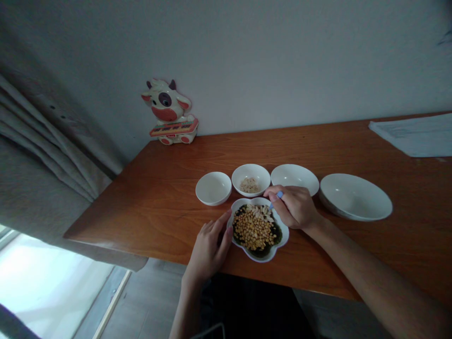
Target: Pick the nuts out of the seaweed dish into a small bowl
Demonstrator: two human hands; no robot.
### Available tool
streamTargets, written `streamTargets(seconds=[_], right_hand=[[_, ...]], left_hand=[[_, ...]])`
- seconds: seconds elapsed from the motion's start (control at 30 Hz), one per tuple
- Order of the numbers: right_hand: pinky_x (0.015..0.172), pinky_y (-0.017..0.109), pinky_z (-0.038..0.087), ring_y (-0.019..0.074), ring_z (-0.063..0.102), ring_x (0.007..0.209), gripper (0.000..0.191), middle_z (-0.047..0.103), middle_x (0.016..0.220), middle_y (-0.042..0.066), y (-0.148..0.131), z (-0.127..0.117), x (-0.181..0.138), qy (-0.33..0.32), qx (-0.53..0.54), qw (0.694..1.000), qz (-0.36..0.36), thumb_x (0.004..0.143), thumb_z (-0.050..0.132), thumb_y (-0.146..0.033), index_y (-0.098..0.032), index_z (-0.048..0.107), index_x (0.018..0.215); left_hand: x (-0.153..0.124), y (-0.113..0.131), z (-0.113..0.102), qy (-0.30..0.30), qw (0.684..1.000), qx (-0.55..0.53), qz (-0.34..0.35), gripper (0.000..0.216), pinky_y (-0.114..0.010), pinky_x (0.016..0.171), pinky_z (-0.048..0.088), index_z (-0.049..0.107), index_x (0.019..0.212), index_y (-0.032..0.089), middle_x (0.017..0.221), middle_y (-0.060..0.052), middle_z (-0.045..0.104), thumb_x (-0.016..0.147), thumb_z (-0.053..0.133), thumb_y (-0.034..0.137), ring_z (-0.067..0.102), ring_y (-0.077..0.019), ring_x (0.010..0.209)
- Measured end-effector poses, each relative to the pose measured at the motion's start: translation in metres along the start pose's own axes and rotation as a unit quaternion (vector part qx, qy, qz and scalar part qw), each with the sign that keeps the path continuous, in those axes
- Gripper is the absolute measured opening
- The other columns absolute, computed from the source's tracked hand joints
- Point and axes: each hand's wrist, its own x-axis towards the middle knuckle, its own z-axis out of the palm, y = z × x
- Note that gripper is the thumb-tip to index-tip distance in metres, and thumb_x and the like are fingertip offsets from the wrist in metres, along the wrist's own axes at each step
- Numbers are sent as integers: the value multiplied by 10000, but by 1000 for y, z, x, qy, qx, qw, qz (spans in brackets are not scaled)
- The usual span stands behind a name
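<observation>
A white flower-shaped dish (pixel 281 238) holds yellow beans, dark green grains and pale seeds mixed together. My left hand (pixel 208 247) rests on the table with its fingers against the dish's left rim. My right hand (pixel 294 207) hovers over the dish's upper right edge, pinched on a small blue-handled tool (pixel 278 195) whose tip points into the seeds. Just behind the dish, a small white bowl (pixel 251 174) contains a few pale seeds.
A small empty white bowl (pixel 213 188) sits at the left of the row; an empty shallow bowl (pixel 294 178) and a larger empty bowl (pixel 355 197) sit at the right. A cow toy (pixel 170 113) stands by the wall. A folded cloth (pixel 416 134) lies far right.
</observation>
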Motion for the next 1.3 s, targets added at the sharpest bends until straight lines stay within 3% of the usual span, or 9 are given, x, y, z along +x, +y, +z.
streamTargets(seconds=[0.27,0.4,0.57,0.77,0.93,1.3], right_hand=[[554,270,456,129,652,555,169,768,760,13,1,3,-3,-37,-31,999,-19,961,478,-170,-185,645,939],[560,277,479,140,655,553,215,748,721,8,1,3,-3,-39,-23,999,5,970,467,-174,-172,661,1062],[610,293,543,165,707,648,334,791,910,54,1,3,-2,-19,-10,999,24,965,456,-161,-170,629,1251],[569,264,523,132,640,535,300,758,779,19,-2,0,1,9,12,998,66,974,447,-164,-183,658,1186],[520,280,485,138,615,510,260,729,719,14,-2,1,2,19,-10,998,51,973,454,-169,-171,664,1126],[613,309,567,165,705,635,262,796,943,65,2,7,-1,-30,-18,998,45,977,456,-181,-178,618,1184]], left_hand=[[-1,-1,0,-4,1000,-9,-4,438,-424,1004,522,481,1503,213,1303,-126,704,1095,415,359,678,-268,1152],[-1,-2,1,-2,1000,-4,-7,434,-432,1025,520,489,1498,215,1301,-126,707,1094,420,359,673,-273,1178],[-1,-2,1,6,1000,-2,0,431,-433,1032,524,501,1488,207,1306,-125,709,1089,427,352,677,-275,1187],[0,-1,0,8,1000,6,1,424,-425,1002,539,512,1477,204,1307,-121,714,1087,432,349,689,-274,1167],[-1,-1,0,3,1000,0,0,433,-439,1042,524,497,1491,204,1343,-126,694,1091,424,352,672,-275,1203],[-1,-1,0,5,1000,-1,-2,433,-436,1038,528,506,1487,204,1323,-130,704,1089,430,356,675,-278,1197]])
